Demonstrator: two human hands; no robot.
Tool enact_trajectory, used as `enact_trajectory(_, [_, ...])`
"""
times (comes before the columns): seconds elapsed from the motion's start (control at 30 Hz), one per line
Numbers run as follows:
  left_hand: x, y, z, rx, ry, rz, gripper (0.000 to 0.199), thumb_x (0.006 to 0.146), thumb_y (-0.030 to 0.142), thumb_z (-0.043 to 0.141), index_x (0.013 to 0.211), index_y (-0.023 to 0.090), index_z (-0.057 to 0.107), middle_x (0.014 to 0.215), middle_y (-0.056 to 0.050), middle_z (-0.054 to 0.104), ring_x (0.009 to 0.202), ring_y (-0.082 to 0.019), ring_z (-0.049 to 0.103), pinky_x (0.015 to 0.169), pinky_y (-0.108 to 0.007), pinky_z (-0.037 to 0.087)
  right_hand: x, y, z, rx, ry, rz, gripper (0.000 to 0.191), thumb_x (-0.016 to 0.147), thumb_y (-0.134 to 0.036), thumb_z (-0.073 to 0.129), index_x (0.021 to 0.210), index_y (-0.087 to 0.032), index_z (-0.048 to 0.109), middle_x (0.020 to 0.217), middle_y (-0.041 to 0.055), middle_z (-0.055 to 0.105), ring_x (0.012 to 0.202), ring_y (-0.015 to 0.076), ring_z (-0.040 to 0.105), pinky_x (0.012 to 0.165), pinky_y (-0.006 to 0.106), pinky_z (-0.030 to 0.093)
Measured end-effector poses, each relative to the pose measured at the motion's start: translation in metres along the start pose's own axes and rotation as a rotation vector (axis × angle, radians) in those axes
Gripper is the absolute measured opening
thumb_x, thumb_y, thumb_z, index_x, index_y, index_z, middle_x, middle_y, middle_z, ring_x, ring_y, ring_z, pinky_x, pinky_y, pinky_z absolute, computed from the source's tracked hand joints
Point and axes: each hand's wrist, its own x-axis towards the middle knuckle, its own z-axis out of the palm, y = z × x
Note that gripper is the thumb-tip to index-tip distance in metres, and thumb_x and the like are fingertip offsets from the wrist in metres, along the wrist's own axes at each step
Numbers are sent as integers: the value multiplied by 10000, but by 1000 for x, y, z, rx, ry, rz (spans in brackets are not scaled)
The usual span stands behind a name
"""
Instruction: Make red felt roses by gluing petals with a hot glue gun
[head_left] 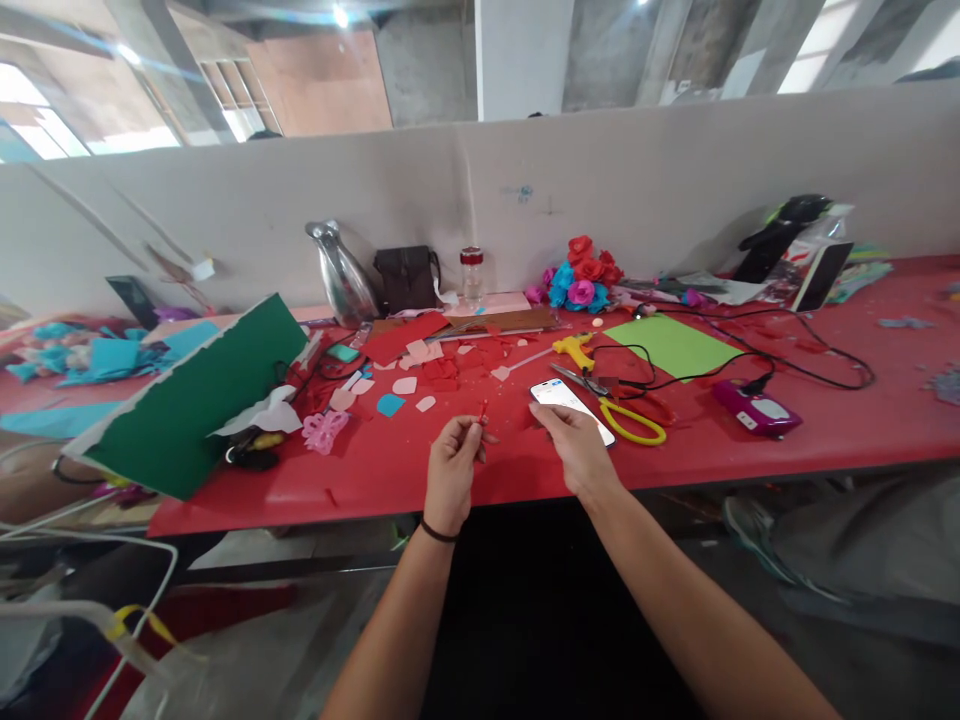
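My left hand (453,462) pinches a small red piece (483,410) over the front of the red table. To its right, my right hand (576,445) has its thumb and fingertips together beside a lit phone (559,393); what it holds, if anything, is too small to make out. It covers part of the phone. Scissors with yellow handles (634,424) lie right of the phone, and a yellow glue gun (575,349) is just behind. Pink, red and blue paper petals (404,386) are scattered beyond my left hand.
A green board (195,400) leans at the left. Paper flowers (581,280), a glass jar (472,275) and a metal jug (341,275) stand at the back. Right of the scissors are a purple device (756,409), black cables and a light green sheet (673,345).
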Motion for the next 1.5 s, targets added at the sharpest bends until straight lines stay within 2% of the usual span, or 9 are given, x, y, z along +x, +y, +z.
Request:
enact_trajectory(0.3, [-2, 0, 3, -201, -48, -74, 223, 682, 325, 737, 689, 158, 590, 668, 14, 592, 513, -45, 416, 509, -193, 316, -1, -7, 7, -194, -34, -182, 224, 712, -394, 646, 690, -186, 728, 675, 16, 720, 699, 188, 637, 690, 296, 454])
enact_trajectory(0.7, [1, -10, 3, -105, 48, 9, 160, 661, 288, 734, 699, 167, 637, 674, 17, 600, 616, -84, 524, 665, -232, 419, -4, -9, 12, -221, -63, -215, 239, 732, -414, 632, 733, -201, 740, 737, 29, 745, 722, 205, 666, 710, 304, 478])
enact_trajectory(1.03, [-1, -6, 6, -38, 125, -13, 121, 615, 252, 745, 663, 161, 681, 617, 2, 639, 620, -109, 561, 687, -258, 448, -6, -9, 14, -241, -71, -206, 239, 739, -412, 620, 713, -202, 732, 727, 26, 740, 716, 205, 661, 696, 307, 469])
enact_trajectory(1.5, [0, -6, 7, -28, 144, -41, 97, 575, 221, 761, 644, 166, 719, 616, -6, 681, 640, -129, 593, 718, -282, 460, -10, -13, 16, -237, -97, -208, 217, 746, -382, 626, 757, -203, 747, 782, 42, 753, 762, 211, 676, 748, 329, 485])
